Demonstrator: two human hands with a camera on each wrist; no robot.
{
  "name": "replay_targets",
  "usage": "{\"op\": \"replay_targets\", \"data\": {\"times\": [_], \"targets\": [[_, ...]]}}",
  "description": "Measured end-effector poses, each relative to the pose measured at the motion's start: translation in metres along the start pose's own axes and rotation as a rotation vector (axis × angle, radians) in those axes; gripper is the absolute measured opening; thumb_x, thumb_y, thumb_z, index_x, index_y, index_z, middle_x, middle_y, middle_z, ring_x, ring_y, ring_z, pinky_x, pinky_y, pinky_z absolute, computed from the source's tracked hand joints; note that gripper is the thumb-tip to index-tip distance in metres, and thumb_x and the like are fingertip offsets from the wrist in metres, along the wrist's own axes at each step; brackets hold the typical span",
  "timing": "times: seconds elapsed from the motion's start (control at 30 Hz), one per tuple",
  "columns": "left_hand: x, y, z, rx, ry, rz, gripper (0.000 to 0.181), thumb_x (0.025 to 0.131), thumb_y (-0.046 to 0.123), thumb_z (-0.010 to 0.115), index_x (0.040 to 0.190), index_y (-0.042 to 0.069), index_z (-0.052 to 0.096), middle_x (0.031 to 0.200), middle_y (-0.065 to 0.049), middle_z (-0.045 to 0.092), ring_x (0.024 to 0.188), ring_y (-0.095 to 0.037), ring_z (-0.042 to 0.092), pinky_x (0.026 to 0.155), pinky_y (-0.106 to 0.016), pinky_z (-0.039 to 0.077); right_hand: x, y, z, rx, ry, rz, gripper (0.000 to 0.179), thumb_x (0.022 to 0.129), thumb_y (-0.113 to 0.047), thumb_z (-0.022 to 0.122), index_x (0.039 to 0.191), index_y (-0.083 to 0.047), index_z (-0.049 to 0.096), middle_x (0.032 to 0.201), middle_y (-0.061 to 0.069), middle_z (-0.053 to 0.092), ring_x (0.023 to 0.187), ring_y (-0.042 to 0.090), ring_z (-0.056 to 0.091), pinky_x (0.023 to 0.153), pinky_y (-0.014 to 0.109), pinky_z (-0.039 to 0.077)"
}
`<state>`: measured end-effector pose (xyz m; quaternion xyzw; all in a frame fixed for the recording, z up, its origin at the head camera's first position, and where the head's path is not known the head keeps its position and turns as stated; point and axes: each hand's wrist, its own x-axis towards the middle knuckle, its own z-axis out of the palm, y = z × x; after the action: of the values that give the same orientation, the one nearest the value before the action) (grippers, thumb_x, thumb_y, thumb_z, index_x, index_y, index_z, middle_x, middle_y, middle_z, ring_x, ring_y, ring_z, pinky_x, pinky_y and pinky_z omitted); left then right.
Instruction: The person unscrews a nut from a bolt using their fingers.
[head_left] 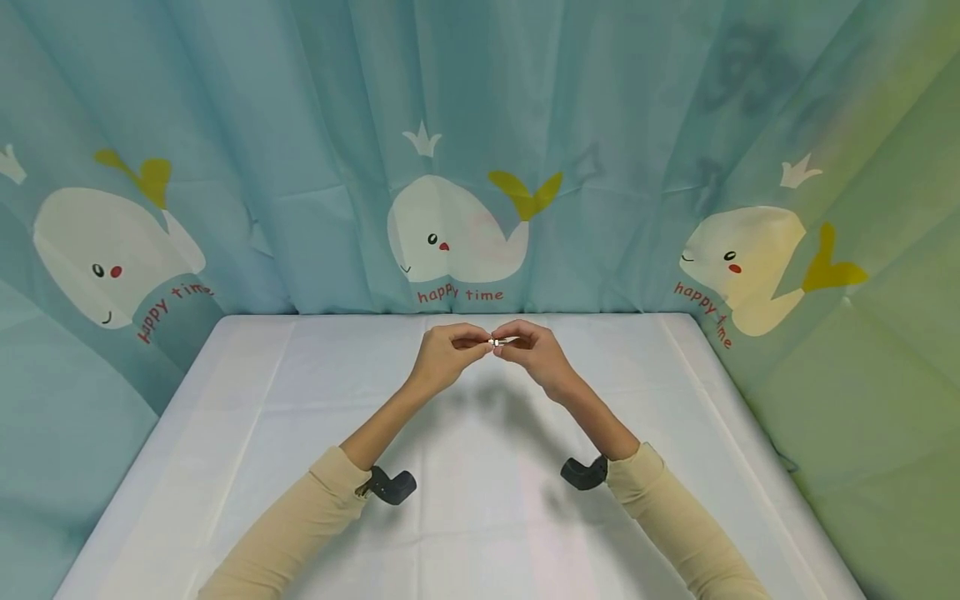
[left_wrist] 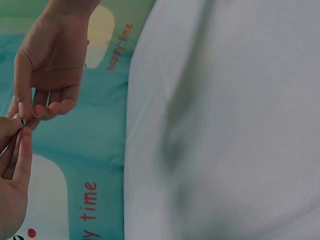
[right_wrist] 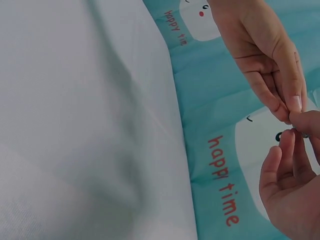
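A small shiny silver-coloured metal piece [head_left: 496,342] is held up between both hands, over the far part of the table. My left hand [head_left: 441,360] pinches it from the left between thumb and fingertips. From the other side the thumb and fingertips of my right hand [head_left: 542,358] pinch it too, the two sets of fingertips meeting. Fingers cover most of the piece, so I cannot tell its kind. In the left wrist view only a glint of the metal piece [left_wrist: 23,121] shows between the fingertips.
A white-covered table [head_left: 465,517] lies below the hands, which cast shadows on it. Blue-green curtains [head_left: 330,242] printed with whales hang behind the far edge and along both sides. Dark curved mounts [head_left: 393,486] sit at both wrists by the beige sleeves [head_left: 300,525].
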<state>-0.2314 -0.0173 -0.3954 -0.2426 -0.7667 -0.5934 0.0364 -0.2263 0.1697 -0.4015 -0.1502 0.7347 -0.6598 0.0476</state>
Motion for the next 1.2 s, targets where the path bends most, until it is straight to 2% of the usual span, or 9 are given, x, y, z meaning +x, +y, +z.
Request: {"op": "replay_targets", "data": {"times": [0.17, 0.23, 0.4, 0.47, 0.63, 0.73, 0.83, 1.07, 1.2], "targets": [[-0.004, 0.016, -0.003, 0.017, 0.005, 0.012, 0.014, 0.082, 0.004, 0.069, 0.093, -0.005, 0.069, 0.09, -0.014, 0.068, 0.08, -0.021, 0.066, 0.07, -0.026, 0.053, -0.004, -0.01, 0.004, -0.018, -0.004, 0.026, 0.03, 0.088, -0.005, 0.061, 0.116, 0.004, 0.056, 0.108, 0.011, 0.059, 0.091, 0.032, 0.058, 0.078, 0.034, 0.049], [-0.004, 0.017, -0.003, 0.017, 0.009, 0.021, 0.014, 0.082, 0.005, 0.069, 0.093, -0.005, 0.069, 0.089, -0.014, 0.068, 0.08, -0.022, 0.066, 0.069, -0.027, 0.053, -0.002, -0.008, 0.004, -0.006, 0.004, 0.06, 0.031, 0.089, -0.011, 0.061, 0.117, 0.002, 0.056, 0.105, 0.009, 0.06, 0.091, 0.035, 0.057, 0.08, 0.039, 0.049], [0.002, -0.009, 0.002, 0.005, 0.015, 0.024, 0.012, 0.081, 0.013, 0.071, 0.091, 0.004, 0.072, 0.086, -0.004, 0.069, 0.076, -0.014, 0.066, 0.067, -0.027, 0.054, 0.008, 0.013, 0.0, 0.021, 0.05, 0.101, 0.029, 0.09, -0.023, 0.062, 0.106, 0.0, 0.063, 0.092, 0.005, 0.065, 0.089, 0.034, 0.056, 0.088, 0.05, 0.044], [0.004, -0.019, 0.003, 0.004, 0.017, 0.023, 0.012, 0.081, 0.017, 0.072, 0.09, 0.008, 0.072, 0.085, 0.0, 0.069, 0.075, -0.01, 0.065, 0.067, -0.026, 0.053, 0.009, 0.017, -0.001, 0.017, 0.058, 0.086, 0.028, 0.088, -0.025, 0.064, 0.103, -0.001, 0.065, 0.09, 0.005, 0.065, 0.087, 0.029, 0.058, 0.086, 0.046, 0.046], [0.004, -0.02, 0.003, 0.012, 0.015, 0.021, 0.015, 0.081, 0.021, 0.072, 0.09, 0.009, 0.072, 0.086, 0.0, 0.069, 0.077, -0.011, 0.065, 0.068, -0.026, 0.053, 0.007, 0.017, -0.002, 0.006, 0.042, 0.044, 0.026, 0.085, -0.025, 0.068, 0.103, -0.006, 0.066, 0.096, 0.006, 0.066, 0.087, 0.021, 0.059, 0.081, 0.037, 0.049], [0.004, -0.02, 0.003, 0.022, 0.017, 0.011, 0.015, 0.081, 0.019, 0.072, 0.091, 0.008, 0.072, 0.088, -0.002, 0.069, 0.078, -0.012, 0.065, 0.069, -0.026, 0.053, 0.006, 0.016, -0.003, 0.001, 0.031, 0.024, 0.025, 0.085, -0.019, 0.068, 0.105, -0.005, 0.066, 0.101, 0.007, 0.065, 0.091, 0.022, 0.06, 0.083, 0.039, 0.049], [0.004, -0.016, 0.002, 0.023, 0.015, 0.0, 0.014, 0.081, 0.014, 0.072, 0.091, 0.005, 0.072, 0.088, -0.005, 0.069, 0.078, -0.015, 0.065, 0.068, -0.027, 0.054, 0.006, 0.014, -0.003, -0.002, 0.029, 0.024, 0.024, 0.084, -0.013, 0.069, 0.105, -0.003, 0.066, 0.103, 0.007, 0.064, 0.091, 0.024, 0.061, 0.083, 0.039, 0.049], [-0.005, 0.018, -0.003, 0.024, -0.009, -0.014, 0.014, 0.082, 0.005, 0.069, 0.093, -0.004, 0.069, 0.09, -0.014, 0.068, 0.08, -0.02, 0.065, 0.069, -0.026, 0.053, 0.007, 0.013, -0.003, -0.003, 0.024, 0.023, 0.024, 0.085, -0.002, 0.065, 0.108, 0.003, 0.063, 0.104, 0.011, 0.062, 0.088, 0.028, 0.061, 0.078, 0.033, 0.05], [-0.005, 0.021, -0.003, 0.024, -0.005, -0.004, 0.014, 0.082, 0.005, 0.068, 0.093, -0.005, 0.069, 0.09, -0.015, 0.068, 0.08, -0.022, 0.066, 0.069, -0.027, 0.053, 0.007, 0.013, -0.003, -0.007, 0.023, 0.03, 0.028, 0.086, -0.006, 0.065, 0.113, -0.001, 0.06, 0.109, 0.009, 0.06, 0.091, 0.032, 0.058, 0.079, 0.035, 0.05]]}}
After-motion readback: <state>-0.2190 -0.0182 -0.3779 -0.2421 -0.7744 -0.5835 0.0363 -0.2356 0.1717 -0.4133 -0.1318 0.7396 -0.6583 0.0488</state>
